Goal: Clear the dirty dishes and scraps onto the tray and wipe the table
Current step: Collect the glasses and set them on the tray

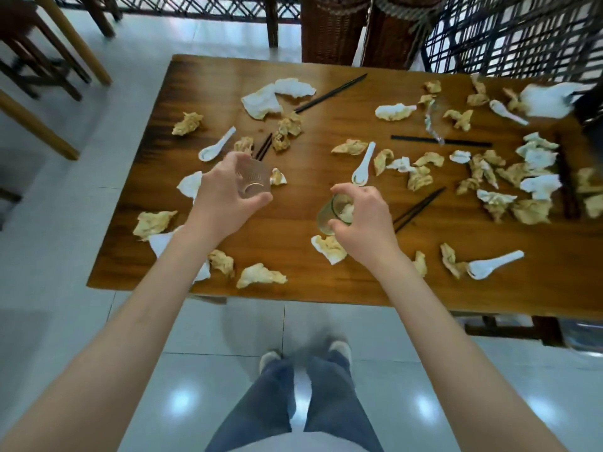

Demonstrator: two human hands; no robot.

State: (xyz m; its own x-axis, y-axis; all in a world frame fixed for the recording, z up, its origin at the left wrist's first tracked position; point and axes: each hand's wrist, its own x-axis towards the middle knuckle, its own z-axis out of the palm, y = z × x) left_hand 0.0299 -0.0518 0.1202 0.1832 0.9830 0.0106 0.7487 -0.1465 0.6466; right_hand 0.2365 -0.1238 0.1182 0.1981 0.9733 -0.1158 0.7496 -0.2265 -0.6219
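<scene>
My left hand (225,187) grips a small clear glass (254,179) above the wooden table (293,265), fingers curled round its rim. My right hand (362,220) holds a second clear glass (334,215), tilted, with a crumpled tissue inside. Several stained, crumpled napkins lie scattered over the table, one of them (261,275) near the front edge. White ceramic spoons lie among them: one spoon (217,145) at the left, one spoon (363,164) in the middle, one spoon (494,264) at the right. Dark chopsticks (329,93) lie at the back. No tray is in view.
A third clear glass (434,120) stands at the back right, blurred. More chopsticks (440,141) lie right of centre. Wooden chairs (49,60) stand at the left, wicker chairs (332,27) behind the table. I stand on a tiled floor (228,327) at the front edge.
</scene>
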